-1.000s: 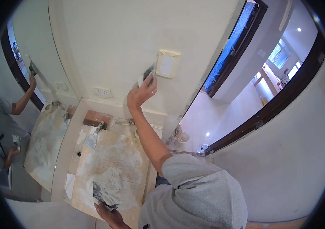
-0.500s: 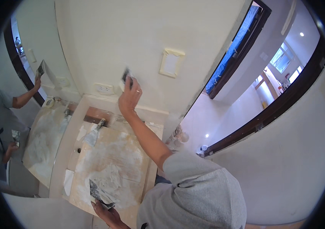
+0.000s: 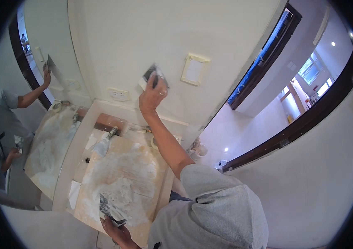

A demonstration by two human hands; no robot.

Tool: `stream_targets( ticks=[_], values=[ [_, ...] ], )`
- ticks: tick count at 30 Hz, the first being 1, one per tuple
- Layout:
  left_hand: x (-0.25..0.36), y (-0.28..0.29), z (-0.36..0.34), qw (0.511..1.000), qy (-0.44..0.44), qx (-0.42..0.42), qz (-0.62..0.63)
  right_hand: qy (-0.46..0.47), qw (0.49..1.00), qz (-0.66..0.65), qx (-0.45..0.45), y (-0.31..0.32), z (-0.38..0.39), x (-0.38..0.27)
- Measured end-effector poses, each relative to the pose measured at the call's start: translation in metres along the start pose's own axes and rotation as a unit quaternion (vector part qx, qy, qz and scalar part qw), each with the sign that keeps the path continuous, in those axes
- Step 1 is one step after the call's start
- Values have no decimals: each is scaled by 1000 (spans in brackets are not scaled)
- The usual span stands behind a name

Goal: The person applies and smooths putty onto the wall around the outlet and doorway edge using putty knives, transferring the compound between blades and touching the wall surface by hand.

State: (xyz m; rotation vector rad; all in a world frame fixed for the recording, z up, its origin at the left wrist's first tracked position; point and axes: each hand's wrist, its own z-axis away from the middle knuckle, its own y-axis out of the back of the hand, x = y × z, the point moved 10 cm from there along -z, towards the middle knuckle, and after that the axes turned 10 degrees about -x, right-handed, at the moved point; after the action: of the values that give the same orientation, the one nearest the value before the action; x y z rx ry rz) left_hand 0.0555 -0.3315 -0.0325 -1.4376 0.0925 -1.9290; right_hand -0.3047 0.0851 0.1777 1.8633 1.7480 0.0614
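Observation:
My right hand [image 3: 153,96] is closed around a broad putty knife [image 3: 152,71], its blade against the cream wall [image 3: 118,41]. The knife is slightly blurred, between the taped outlet plate [image 3: 119,94] and the taped switch plate [image 3: 195,69]. Low in the view, my left hand [image 3: 117,231] grips a second broad putty knife [image 3: 109,208]. Its blade carries white putty and hovers over or rests on a board [image 3: 141,145]; I cannot tell which. A mound of white putty [image 3: 120,193] is spread on that board.
Another putty-smeared scraper [image 3: 103,145] lies on the board's far left corner. Beyond it sits a reddish-brown block [image 3: 109,123], with a tape roll [image 3: 155,142] near my forearm. A mirror [image 3: 48,137] stands along the left. A dark-framed doorway [image 3: 263,145] opens on the right.
My right hand and its putty knife have moved right along the wall, and the blade has turned. My left hand stays by the putty. The whole view has shifted slightly.

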Motion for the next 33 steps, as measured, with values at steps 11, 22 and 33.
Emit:
stream_targets(
  ticks=[11, 22, 33],
  values=[
    [-7, -1, 4, 1000, 11, -7, -2, 158, 957, -14, -242, 0, 88, -2],
    [-3, -15, -6, 1000, 17, 9, 4, 306, 938, 160, -23, 100, 16, 84],
    [-11, -30, 3, 999, 29, -44, -3, 301, 933, 194, -23, 91, 2, 91]
  ],
)
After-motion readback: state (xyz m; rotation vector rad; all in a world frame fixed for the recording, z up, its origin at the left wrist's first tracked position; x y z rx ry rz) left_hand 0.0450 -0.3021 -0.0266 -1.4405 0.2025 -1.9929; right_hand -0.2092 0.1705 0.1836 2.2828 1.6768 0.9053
